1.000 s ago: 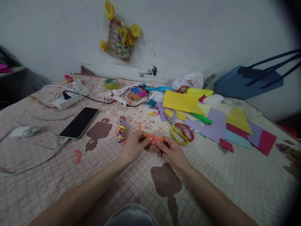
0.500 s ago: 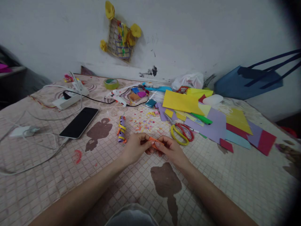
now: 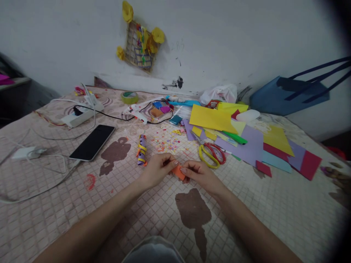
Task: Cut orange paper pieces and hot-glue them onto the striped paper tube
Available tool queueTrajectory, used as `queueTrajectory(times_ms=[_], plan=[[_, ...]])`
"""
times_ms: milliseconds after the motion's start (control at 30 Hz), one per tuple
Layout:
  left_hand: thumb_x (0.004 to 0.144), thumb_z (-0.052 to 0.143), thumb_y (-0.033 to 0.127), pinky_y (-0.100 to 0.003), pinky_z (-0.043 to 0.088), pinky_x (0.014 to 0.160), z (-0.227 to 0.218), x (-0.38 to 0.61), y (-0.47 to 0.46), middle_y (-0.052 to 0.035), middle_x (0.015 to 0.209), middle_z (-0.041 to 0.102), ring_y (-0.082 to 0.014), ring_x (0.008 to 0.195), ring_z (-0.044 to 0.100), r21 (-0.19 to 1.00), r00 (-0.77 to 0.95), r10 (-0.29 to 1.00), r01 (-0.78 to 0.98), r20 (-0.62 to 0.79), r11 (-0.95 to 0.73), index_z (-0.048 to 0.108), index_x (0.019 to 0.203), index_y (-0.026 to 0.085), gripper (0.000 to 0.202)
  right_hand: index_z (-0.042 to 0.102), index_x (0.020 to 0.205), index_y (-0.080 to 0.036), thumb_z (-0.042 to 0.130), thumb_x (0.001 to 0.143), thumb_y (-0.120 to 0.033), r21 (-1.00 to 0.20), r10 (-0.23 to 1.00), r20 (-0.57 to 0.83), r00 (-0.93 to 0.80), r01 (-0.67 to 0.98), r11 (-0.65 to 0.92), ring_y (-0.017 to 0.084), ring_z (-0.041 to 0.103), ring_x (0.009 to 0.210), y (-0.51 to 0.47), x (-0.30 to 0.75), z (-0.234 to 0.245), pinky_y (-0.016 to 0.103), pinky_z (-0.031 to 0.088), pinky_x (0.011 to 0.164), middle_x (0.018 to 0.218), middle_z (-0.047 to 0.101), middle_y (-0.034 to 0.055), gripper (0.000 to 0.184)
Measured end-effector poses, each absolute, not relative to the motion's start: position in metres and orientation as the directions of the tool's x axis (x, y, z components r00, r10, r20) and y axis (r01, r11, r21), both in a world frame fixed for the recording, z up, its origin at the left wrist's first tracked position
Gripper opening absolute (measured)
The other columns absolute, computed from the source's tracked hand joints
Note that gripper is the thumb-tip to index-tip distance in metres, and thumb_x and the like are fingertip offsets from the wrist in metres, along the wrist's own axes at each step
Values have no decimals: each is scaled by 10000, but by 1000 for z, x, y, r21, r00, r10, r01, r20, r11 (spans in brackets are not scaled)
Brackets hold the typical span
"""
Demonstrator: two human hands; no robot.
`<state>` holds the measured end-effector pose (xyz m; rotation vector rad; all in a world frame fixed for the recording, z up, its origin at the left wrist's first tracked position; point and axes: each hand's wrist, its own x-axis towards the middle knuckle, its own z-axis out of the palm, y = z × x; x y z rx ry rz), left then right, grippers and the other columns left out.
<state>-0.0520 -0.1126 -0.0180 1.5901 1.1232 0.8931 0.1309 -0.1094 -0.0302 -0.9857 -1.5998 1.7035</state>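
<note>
A small piece of orange paper (image 3: 179, 173) is pinched between my two hands above the table, its lower face turned toward me. My left hand (image 3: 157, 168) grips its left edge with thumb and fingers. On the other side, my right hand (image 3: 201, 174) holds its right edge. Just left of my left hand stands a purple paper roll (image 3: 142, 150) with yellow bands and orange bits. Beyond my right hand lie yellow-handled scissors (image 3: 208, 157) and red-handled scissors (image 3: 218, 153), overlapping.
Coloured paper sheets (image 3: 251, 146) spread over the right side. Paper scraps (image 3: 167, 144) litter the middle. A phone (image 3: 92, 143) on a cable, a power strip (image 3: 82, 115), a glue gun (image 3: 138, 114) and green tape (image 3: 129, 97) lie left and back. A blue bag (image 3: 290, 96) leans at the wall.
The orange paper has unfolded or turned, so more of its surface shows between my fingers. My hands have moved slightly apart and still hold it.
</note>
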Motion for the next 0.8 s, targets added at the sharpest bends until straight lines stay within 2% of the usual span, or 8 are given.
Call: queueTrajectory(times_ms=[133,267,400,467,600,800], plan=[[828,500,389,-202,372,496,-18,-51,-111,13,516,502,-95,494,468,974,282,959,221,-24,-40,516,586,151,340,604,676,-164,626,774,-440,-988,843,-155,-515,99,-122,92,531,495,-108,132,-29,219,436,496,591,609,-9,293],[806,506,496,-221,443,527,-20,-51,-109,-12,560,562,-113,521,532,989,259,961,131,-101,69,563,641,132,404,635,698,-162,634,761,-455,-990,876,-139,-463,100,-104,93,526,489,-109,129,-31,218,428,490,587,616,-3,300],[794,493,551,-222,443,510,-14,-53,-109,-27,577,584,-117,528,539,992,208,974,103,-89,69,592,659,115,467,653,725,-162,627,769,-454,-990,880,-134,-455,105,-97,100,531,498,-108,129,-35,224,413,502,568,606,-7,296],[800,496,529,-222,436,510,-11,-53,-111,-39,598,601,-120,541,543,990,223,972,130,-75,47,610,677,109,452,655,734,-162,621,777,-450,-990,875,-131,-466,98,-96,103,540,510,-107,130,-37,227,411,508,578,609,-6,294],[741,626,381,-200,399,483,-14,-53,-112,-17,563,584,-98,507,514,978,265,962,209,-57,0,603,667,111,280,631,763,-162,617,793,-426,-995,885,-100,-455,43,-90,97,534,532,-107,129,-39,226,411,513,624,602,-8,266],[756,611,342,-191,406,481,-21,-54,-108,-6,555,569,-79,486,503,991,230,970,126,-80,52,583,671,109,250,560,701,-176,636,788,-403,-995,908,-92,-409,3,-99,90,489,505,-110,127,-38,221,390,499,560,560,-32,255]])
